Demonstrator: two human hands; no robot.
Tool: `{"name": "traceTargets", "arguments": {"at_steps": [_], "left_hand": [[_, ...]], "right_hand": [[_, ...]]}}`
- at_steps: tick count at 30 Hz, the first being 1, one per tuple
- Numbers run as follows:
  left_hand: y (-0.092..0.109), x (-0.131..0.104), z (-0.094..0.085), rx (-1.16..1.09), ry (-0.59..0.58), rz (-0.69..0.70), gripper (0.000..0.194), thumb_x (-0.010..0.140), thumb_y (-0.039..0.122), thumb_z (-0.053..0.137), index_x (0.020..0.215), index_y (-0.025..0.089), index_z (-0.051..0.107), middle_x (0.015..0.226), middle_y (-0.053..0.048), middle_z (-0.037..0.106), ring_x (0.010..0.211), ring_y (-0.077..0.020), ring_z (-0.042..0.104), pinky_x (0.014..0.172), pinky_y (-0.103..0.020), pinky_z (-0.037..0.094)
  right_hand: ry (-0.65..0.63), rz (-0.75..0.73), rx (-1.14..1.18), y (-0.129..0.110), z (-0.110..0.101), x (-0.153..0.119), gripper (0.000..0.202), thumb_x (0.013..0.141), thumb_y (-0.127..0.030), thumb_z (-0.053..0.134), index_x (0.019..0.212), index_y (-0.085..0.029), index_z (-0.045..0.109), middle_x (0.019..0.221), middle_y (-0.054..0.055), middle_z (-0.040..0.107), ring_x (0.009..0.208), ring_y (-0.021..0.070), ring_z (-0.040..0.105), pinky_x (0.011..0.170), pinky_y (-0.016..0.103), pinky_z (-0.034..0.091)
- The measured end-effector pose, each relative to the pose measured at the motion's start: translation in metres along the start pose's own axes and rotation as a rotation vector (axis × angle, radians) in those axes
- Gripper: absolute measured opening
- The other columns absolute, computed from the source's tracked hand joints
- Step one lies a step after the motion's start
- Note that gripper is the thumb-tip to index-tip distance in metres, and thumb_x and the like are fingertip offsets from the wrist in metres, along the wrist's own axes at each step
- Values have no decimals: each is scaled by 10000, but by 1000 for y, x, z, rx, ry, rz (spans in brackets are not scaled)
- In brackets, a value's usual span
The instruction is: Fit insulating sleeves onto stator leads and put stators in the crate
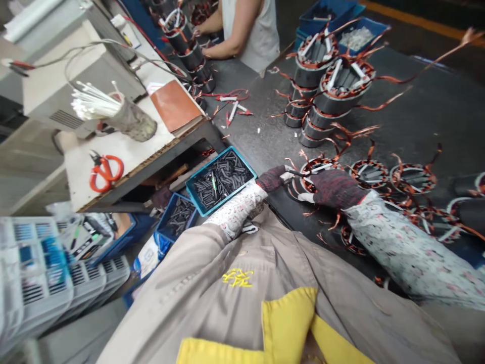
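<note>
Both of my hands wear dark knitted gloves with pale fingertips. My left hand [273,178] pinches a thin black strip [297,173] at the near side of a motor stator [317,164]. That stator has copper windings, white strips across its top and loose copper lead ends. My right hand [331,188] is closed round the stator's right side, its thumb low on the near wall. Fingers partly hide the stator's body. Just left of my left hand, a teal bin [191,188] holds many small black pieces like those strips.
Stacked stators [316,116] stand farther back, with more stators [413,178] to the right, their copper leads sticking out. On the left bench [85,184] lie orange-handled cutters [105,169] beside a holder of white ties [132,119]. Across the table, another person's arms [227,48] work.
</note>
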State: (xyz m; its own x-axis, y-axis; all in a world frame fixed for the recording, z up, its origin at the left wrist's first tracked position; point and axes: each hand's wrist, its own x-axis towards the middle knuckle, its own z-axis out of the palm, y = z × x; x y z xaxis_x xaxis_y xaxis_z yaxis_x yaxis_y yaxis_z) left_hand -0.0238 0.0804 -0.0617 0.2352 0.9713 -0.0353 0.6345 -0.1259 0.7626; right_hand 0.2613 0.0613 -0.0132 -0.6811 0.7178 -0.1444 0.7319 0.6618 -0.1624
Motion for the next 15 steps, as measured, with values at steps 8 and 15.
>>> {"name": "traceTargets", "arguments": {"at_steps": [8,15], "left_hand": [[26,-58,-68,699,460,-285,393,1205,261,760,1568,195,893,1619,-203,861,1547,-383,806,1395,-500,599],[38,-66,-126,966,492,-664,411,1240,348,664,1466,136,934,1568,-276,845,1485,-435,807,1267,-486,622]], "right_hand": [[83,-6,180,6,12,3,749,1080,-768,670,1774,-502,765,1602,187,894,1554,588,756,1282,797,561],[-70,12,-31,-15,-22,-11,676,1271,-526,655,1739,-55,782,1680,356,815,1564,493,798,1298,532,605]]}}
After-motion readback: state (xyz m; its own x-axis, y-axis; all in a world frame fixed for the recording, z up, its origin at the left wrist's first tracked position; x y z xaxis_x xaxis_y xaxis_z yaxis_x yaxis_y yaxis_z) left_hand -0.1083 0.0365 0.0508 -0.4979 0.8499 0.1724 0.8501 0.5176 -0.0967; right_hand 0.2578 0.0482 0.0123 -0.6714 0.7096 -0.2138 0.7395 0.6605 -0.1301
